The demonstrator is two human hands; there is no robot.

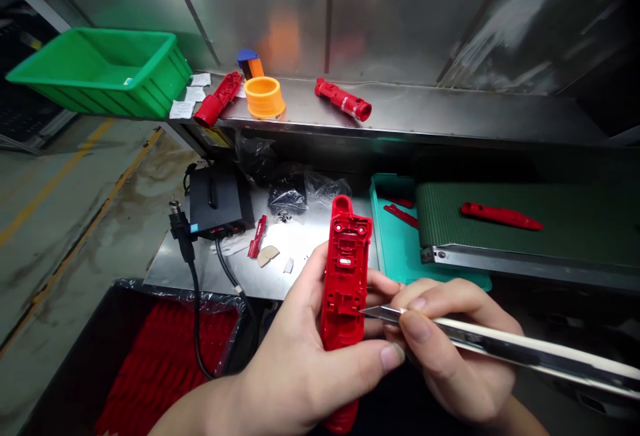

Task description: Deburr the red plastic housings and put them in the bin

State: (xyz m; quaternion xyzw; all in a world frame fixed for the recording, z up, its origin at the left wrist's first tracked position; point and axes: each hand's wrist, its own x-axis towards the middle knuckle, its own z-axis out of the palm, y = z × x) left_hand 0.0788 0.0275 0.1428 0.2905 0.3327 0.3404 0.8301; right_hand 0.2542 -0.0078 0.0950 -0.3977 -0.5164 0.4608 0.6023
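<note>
A long red plastic housing [344, 276] is held near upright in my left hand [305, 369], its ribbed hollow inside facing me. The fingers wrap around its back and the thumb lies across the front, hiding part of its lower end. My right hand [450, 343] pinches a craft knife [500, 349] with a pale handle close to its blade. The blade's tip meets, or nearly meets, the right edge of the housing around its lower middle; I cannot tell whether it touches.
A black bin [55, 383] of red parts stands lower left. Beyond my hands are a black power unit [220, 199], a teal tray [400, 256] and a green conveyor belt [565, 229] carrying a red part [500, 215]. The shelf holds a green crate [167, 83] and an orange ring [265, 97].
</note>
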